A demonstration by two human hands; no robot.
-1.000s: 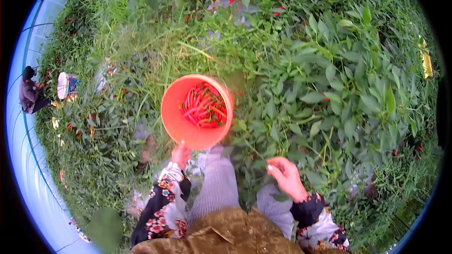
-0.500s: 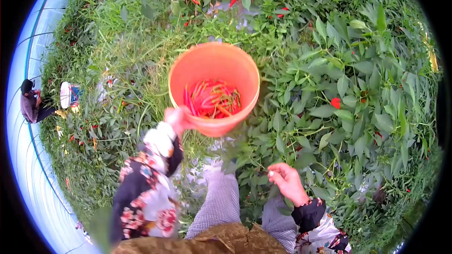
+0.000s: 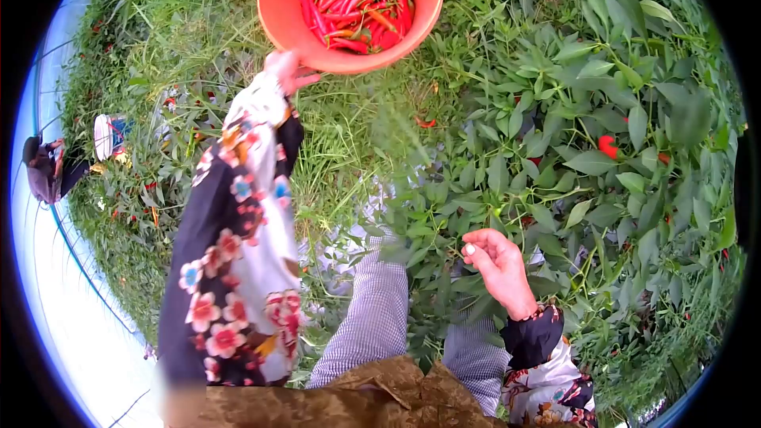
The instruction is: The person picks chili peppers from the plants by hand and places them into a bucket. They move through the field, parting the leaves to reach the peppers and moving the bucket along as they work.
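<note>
Red peppers (image 3: 361,4) lie in 1 orange bucket (image 3: 280,0) over grass (image 3: 341,143), its rim gripped by the left hand (image 3: 289,73); the right hand (image 3: 499,265), loosely curled and empty, is near leafy plants (image 3: 507,174), with 1 co-worker (image 3: 46,178) and 1 white container (image 3: 103,138) by pale sheeting (image 3: 51,293)

At the far left edge, tipped sideways by the lens, a co-worker (image 3: 44,178) in dark headwear and a dull purple top has an arm bent up in front. Just beside stands a white and blue container (image 3: 104,137), with small yellowish things (image 3: 119,158) near it. Pale, bluish-white sheeting (image 3: 59,301) curves behind, crossed by dark lines. Long grass (image 3: 329,139) fills the middle ground.
</note>
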